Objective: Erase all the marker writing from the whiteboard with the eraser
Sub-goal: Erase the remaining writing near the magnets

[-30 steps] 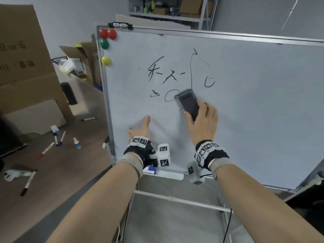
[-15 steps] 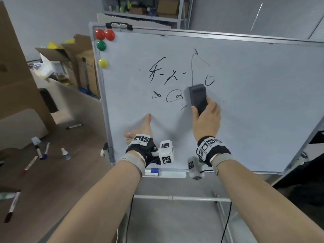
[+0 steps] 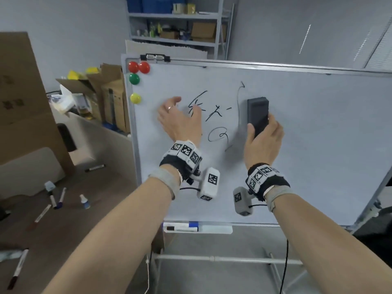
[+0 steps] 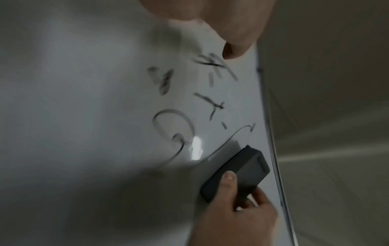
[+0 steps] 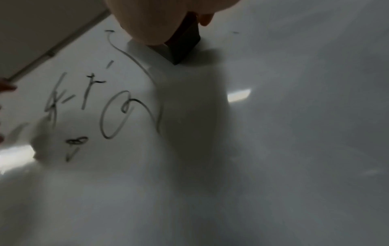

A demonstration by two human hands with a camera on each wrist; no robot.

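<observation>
A whiteboard (image 3: 307, 128) on a stand carries black marker writing (image 3: 214, 111) in its upper left half. My right hand (image 3: 262, 136) grips a dark grey eraser (image 3: 257, 115) upright against the board, just right of a long vertical stroke (image 3: 238, 107). The left wrist view shows the eraser (image 4: 238, 173) flat on the board, thumb and fingers round it. The right wrist view shows its lower end (image 5: 185, 45) under my palm. My left hand (image 3: 178, 119) lies open with spread fingers on the board, over the left end of the writing.
Coloured magnets (image 3: 137, 67) sit at the board's top left corner. A tray (image 3: 214, 229) under the board holds a marker (image 3: 182, 227). Several markers (image 3: 57, 198) lie on the brown table at left, with cardboard boxes (image 3: 110, 92) behind. A metal shelf (image 3: 180, 28) stands beyond the board.
My right hand slid the eraser up and to the right, wiping away the curl right of the long stroke. My left hand rose from the board's lower left to the writing.
</observation>
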